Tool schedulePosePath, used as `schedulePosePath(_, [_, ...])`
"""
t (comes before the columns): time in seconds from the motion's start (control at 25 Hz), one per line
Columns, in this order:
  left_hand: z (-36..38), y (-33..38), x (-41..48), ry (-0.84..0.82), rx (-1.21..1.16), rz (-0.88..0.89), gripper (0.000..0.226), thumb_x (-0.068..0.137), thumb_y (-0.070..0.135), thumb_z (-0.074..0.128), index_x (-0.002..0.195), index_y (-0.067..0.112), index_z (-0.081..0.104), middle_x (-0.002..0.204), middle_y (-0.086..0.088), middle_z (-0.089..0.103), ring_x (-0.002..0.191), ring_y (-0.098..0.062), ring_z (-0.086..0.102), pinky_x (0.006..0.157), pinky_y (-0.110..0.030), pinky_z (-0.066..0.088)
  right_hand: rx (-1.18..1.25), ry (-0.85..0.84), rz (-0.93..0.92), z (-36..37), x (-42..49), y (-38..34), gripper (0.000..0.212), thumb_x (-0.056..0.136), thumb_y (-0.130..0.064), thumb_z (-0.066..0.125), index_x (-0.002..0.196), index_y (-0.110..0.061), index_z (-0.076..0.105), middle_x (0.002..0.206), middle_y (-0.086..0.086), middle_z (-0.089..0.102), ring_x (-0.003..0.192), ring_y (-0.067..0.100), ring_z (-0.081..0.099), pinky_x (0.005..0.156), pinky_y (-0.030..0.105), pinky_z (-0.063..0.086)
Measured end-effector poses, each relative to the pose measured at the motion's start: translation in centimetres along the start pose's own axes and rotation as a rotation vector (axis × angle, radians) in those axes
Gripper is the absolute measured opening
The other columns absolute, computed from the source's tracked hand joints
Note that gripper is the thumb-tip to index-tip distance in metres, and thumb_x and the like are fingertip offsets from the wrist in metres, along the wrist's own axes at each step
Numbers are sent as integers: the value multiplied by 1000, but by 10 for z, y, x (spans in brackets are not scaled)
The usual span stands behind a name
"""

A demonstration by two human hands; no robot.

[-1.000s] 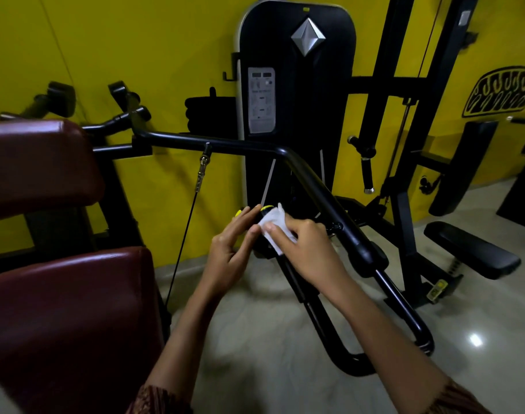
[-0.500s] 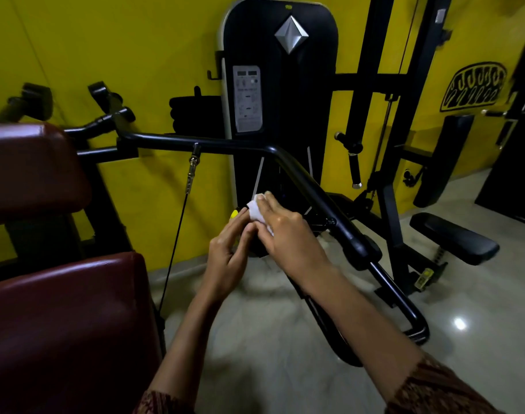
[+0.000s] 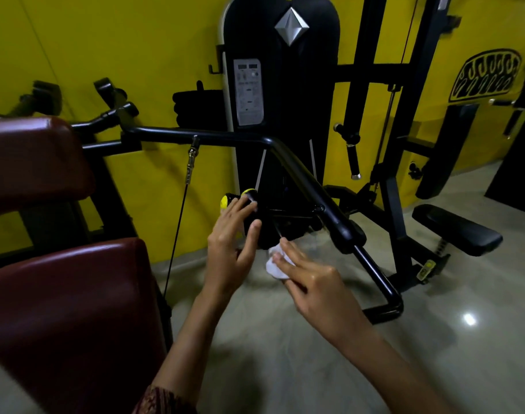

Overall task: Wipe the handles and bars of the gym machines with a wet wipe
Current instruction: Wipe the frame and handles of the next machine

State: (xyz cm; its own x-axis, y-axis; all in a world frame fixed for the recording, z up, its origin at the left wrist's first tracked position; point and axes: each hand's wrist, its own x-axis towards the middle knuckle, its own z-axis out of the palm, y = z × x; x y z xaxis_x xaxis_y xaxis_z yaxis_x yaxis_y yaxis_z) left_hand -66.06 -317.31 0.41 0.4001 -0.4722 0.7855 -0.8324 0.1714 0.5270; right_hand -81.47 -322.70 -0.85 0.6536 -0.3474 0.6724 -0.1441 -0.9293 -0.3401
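- Right hand (image 3: 315,289) pinches a white wipe (image 3: 273,265) under its fingers
- Left hand (image 3: 229,249) touches the yellow-capped handle (image 3: 247,195), fingers fairly straight; whether it grasps, I cannot tell

Open over glossy grey tiled floor (image 3: 285,354) below and right of bent black steel bar (image 3: 225,138). Blocked left by maroon padded vinyl seat (image 3: 70,309), underneath by thin black cable (image 3: 177,228), behind by tall black weight-stack shroud (image 3: 300,85).

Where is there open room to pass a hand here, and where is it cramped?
Open: the floor between the red seat and the angled bar, and between that bar and the black bench. Cramped: by the yellow-capped handle, where left hand, right hand and wipe crowd.
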Motion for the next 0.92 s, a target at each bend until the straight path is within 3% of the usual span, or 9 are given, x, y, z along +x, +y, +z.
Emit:
schedulePosePath(0.12, [13, 42, -1, -23, 56, 55, 36, 86, 31, 53, 110, 8, 65, 113, -5, 65, 121, -17, 48, 108, -38, 32, 179, -15, 146, -52, -7, 30, 41, 72, 10, 61, 108, -7, 68, 112, 10, 67, 108, 7, 57, 98, 8, 33])
schedulePosePath(0.2, [38, 80, 3, -77, 51, 65, 33, 83, 31, 59, 106, 9, 67, 106, -5, 69, 112, -18, 56, 98, -33, 42, 157, 33, 202, -95, -9, 58, 36, 75, 10, 62, 106, -7, 70, 108, 7, 69, 103, 8, 61, 95, 7, 37])
schedulePosePath(0.32, [104, 132, 12, -223, 10, 51, 30, 78, 26, 66, 102, 8, 69, 100, -5, 71, 95, -16, 63, 83, -20, 44, 113, 15, 338, -153, -7, 104, 21, 83, -4, 66, 103, -6, 71, 96, 10, 72, 86, 10, 64, 63, -3, 39])
schedulePosePath(0.4, [165, 160, 13, -361, -7, 36, 28, 78, 19, 71, 102, 5, 68, 99, -10, 70, 93, -19, 64, 76, -16, 40, 41, -4, 425, -186, -15, 144, 19, 84, -12, 67, 99, -2, 72, 90, 16, 72, 78, 13, 61, 49, 3, 34])
schedulePosePath(0.52, [246, 188, 12, -547, 22, -21, 31, 76, 14, 71, 104, 2, 66, 100, -16, 69, 95, -27, 64, 75, -27, 44, -15, -107, 497, -231, -35, 197, 19, 86, -14, 64, 88, 2, 72, 81, 22, 69, 74, 23, 63, 47, 18, 31])
schedulePosePath(0.6, [277, 197, 15, -569, 49, -69, 35, 77, 16, 71, 108, 2, 65, 105, -16, 68, 98, -27, 63, 76, -29, 45, -81, -215, 543, -252, -49, 221, 19, 88, -14, 61, 88, 1, 72, 76, 21, 66, 68, 24, 58, 47, 24, 27])
schedulePosePath(0.72, [312, 204, 15, -611, 44, -115, 43, 76, 14, 73, 115, 2, 62, 113, -14, 65, 102, -26, 62, 79, -22, 42, -136, -224, 563, -288, -69, 249, 17, 87, -9, 59, 84, 1, 73, 67, 17, 58, 60, 18, 49, 43, 18, 31])
schedulePosePath(0.84, [339, 200, 13, -703, 77, -109, 48, 75, 16, 75, 119, 5, 59, 115, -11, 64, 101, -22, 61, 76, -17, 40, -123, -201, 568, -304, -80, 278, 36, 86, -6, 59, 50, -13, 58, 50, 6, 43, 49, 12, 38, 40, 11, 31])
schedulePosePath(0.92, [356, 193, 13, -724, 73, -109, 47, 75, 19, 75, 118, 6, 60, 113, -10, 65, 98, -21, 61, 75, -19, 41, -107, -201, 585, -303, -81, 299, 36, 86, -7, 59, 50, -9, 57, 49, 6, 42, 48, 11, 36, 39, 12, 29])
